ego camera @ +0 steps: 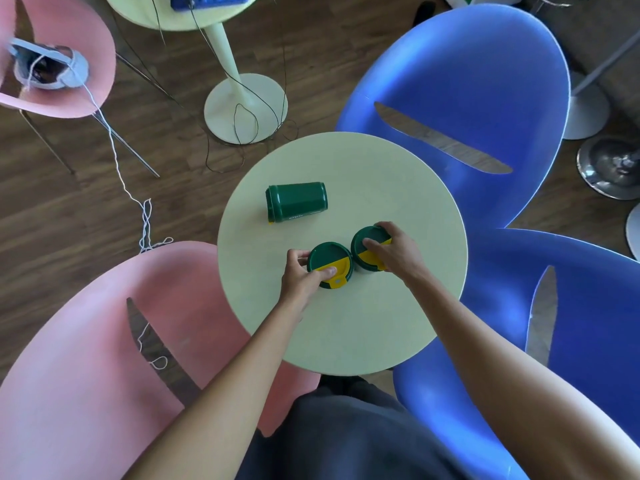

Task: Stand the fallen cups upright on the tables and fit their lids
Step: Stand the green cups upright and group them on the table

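Dark wood floor (69, 209), pink chairs (86, 358), blue chairs (467, 81), pale round tables (346, 323)

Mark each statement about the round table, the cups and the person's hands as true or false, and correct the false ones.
1. Three green cups are on the round table. True.
2. The cup lying on its side is held by a hand. False: no hand touches it.
3. The left hand is on the left upright cup. True.
4. The right hand rests on the blue chair. False: it is on the right upright cup.
5. Both upright cups have lids on. True.
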The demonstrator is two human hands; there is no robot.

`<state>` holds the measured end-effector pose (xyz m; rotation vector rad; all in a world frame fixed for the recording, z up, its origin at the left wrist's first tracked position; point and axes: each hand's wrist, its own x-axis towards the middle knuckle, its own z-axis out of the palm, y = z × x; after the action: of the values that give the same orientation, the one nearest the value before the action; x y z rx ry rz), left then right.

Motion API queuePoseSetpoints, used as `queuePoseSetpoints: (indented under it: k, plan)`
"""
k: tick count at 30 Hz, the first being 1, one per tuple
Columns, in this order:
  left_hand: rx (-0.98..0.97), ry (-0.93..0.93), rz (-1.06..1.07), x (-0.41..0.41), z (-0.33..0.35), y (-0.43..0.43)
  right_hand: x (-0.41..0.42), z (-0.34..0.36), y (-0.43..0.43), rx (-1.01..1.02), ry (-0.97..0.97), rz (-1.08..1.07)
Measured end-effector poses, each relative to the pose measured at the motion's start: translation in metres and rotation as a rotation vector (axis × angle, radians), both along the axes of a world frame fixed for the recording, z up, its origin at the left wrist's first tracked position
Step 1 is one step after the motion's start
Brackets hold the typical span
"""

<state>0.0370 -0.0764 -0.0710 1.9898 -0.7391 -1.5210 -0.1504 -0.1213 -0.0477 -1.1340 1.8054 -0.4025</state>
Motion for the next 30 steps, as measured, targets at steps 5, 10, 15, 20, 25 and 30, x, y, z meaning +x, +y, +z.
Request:
queuePoseSetpoints:
  k: [5,10,15,20,25,30]
  plan:
    - [0.071,0.081,-0.096,0.007,0.005,-0.006,-0.002,-0.003,0.004,0.029,-0.036,-0.030]
    - [-0.094,-0.222,-0.008,0.055,0.010,-0.085,-0.004,-0.012,0.005,0.018,-0.102,-0.073]
    - [-0.181,-0.540,-0.346,0.092,0.002,-0.152,-0.006,-0.024,0.006,-0.002,-0.201,-0.154]
    - [-0.090,-0.654,-0.652,0.104,-0.017,-0.170,-0.006,-0.027,0.005,0.015,-0.317,-0.255]
    - [-0.124,-0.499,-0.622,0.107,-0.029,-0.161,-0.006,-0.026,0.006,0.018,-0.319,-0.256]
    - [-0.164,-0.398,-0.502,0.101,-0.035,-0.149,-0.006,-0.023,0.006,0.019,-0.332,-0.255]
